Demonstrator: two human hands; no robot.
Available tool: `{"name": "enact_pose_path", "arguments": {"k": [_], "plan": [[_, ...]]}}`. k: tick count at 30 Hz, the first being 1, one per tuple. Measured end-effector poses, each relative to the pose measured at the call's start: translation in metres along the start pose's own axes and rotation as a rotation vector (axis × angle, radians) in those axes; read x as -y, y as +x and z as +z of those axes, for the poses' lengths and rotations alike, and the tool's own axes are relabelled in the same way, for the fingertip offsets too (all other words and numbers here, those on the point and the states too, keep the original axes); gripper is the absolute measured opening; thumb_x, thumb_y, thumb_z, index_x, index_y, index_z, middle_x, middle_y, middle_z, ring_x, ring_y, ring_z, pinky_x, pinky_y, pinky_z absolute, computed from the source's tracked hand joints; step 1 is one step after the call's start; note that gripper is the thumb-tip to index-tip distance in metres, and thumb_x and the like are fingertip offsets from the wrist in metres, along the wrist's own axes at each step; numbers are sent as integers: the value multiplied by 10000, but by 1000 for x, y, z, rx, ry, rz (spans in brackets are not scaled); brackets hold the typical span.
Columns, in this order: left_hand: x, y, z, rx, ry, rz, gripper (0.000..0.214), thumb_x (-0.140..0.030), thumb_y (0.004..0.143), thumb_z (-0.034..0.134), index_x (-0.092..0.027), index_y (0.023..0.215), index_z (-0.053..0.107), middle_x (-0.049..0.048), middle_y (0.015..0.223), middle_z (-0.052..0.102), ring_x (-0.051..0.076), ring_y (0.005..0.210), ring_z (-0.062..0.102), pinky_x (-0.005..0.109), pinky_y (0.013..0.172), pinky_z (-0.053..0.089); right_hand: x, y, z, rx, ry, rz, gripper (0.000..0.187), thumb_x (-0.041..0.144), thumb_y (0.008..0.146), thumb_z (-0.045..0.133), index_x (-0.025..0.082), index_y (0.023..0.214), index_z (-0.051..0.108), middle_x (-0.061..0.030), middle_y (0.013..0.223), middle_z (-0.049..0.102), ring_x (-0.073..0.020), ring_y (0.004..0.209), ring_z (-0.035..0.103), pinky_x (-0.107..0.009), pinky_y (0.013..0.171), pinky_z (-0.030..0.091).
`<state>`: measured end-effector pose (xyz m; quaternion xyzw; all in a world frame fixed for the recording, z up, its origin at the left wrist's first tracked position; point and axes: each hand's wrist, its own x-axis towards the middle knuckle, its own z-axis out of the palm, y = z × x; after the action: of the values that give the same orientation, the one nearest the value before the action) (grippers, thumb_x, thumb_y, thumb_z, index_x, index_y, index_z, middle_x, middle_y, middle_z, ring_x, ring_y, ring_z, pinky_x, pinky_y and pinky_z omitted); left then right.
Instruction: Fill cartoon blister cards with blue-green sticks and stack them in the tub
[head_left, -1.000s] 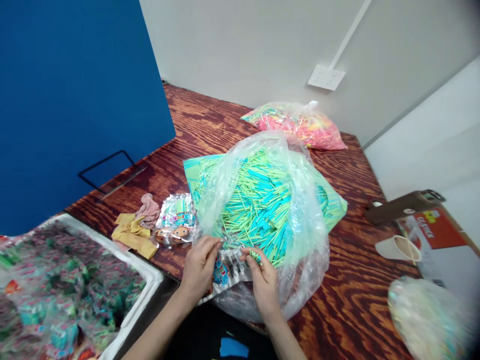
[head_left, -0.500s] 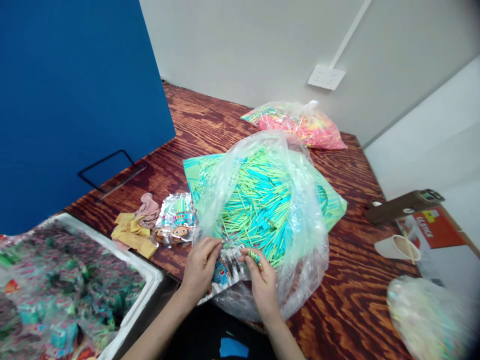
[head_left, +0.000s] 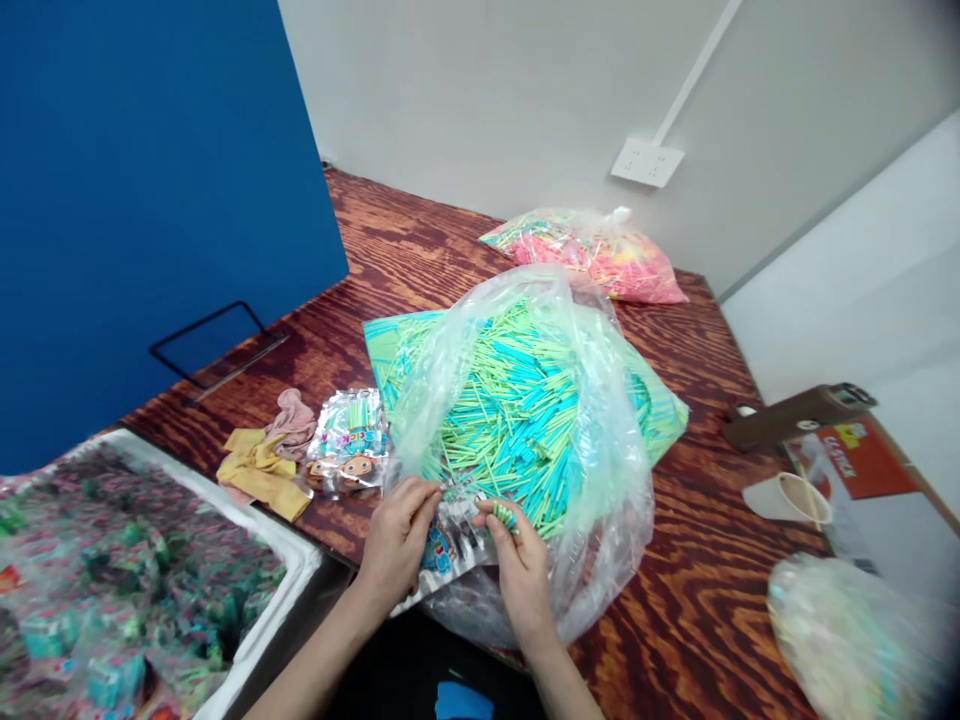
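Pinched in my left hand (head_left: 397,540) is the edge of a silver printed foil pouch (head_left: 461,535), which lies slanted in front of the large bag. My right hand (head_left: 519,560) has its fingers closed round a small bundle of green and blue sticks (head_left: 504,515), right beside the pouch's upper edge. Behind both hands, a big clear plastic bag (head_left: 637,500) lies wide at the mouth, full of thin green and blue sticks (head_left: 517,390). Left of it rests another silver pouch (head_left: 349,440) with sticks showing in its window.
Yellow and pink cloths (head_left: 262,470) lie beside a white-rimmed box (head_left: 292,545) of packets at lower left. A tied bag of pink sticks (head_left: 630,265) sits by the wall. At right are a brown flask (head_left: 795,415), a paper cup (head_left: 784,497) and a cloudy bag (head_left: 840,620).
The whole view has shifted slightly. My hands keep nearly the same pose at the pouch, the left on its edge and the right with the bundle of sticks.
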<state>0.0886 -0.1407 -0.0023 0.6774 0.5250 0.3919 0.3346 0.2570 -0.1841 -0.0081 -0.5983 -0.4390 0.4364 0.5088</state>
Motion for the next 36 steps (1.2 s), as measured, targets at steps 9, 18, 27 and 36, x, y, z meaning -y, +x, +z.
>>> {"name": "enact_pose_path", "arguments": {"k": [9,18,27,36], "plan": [[-3,0,-3,9,-36,-30,219,-299,965,476,-194,922,664,60,922,672,192,892,631,305,805,465,3,0,0,-26,82,20,224,390,913,581,199,988,673,-32,873,726,-195,867,651,-317,863,451],[-17,2,-12,6,-243,-124,212,-320,923,543,-186,866,696,28,845,656,171,829,617,253,743,450,52,38,-8,-169,462,16,206,389,817,692,216,903,621,-14,802,722,-221,838,678,-396,874,472],[-28,-1,-10,85,-594,-335,233,-376,834,639,-165,842,736,22,778,679,168,773,604,259,727,468,99,55,33,5,509,-11,260,463,843,645,208,882,616,-63,884,762,-266,947,702,-472,953,456],[-22,-7,-6,39,-656,-386,274,-415,793,684,-161,887,724,37,847,688,179,808,610,271,757,484,77,32,28,149,374,83,226,433,849,657,211,890,672,-95,1029,753,-302,1165,616,-496,1027,422]]}}
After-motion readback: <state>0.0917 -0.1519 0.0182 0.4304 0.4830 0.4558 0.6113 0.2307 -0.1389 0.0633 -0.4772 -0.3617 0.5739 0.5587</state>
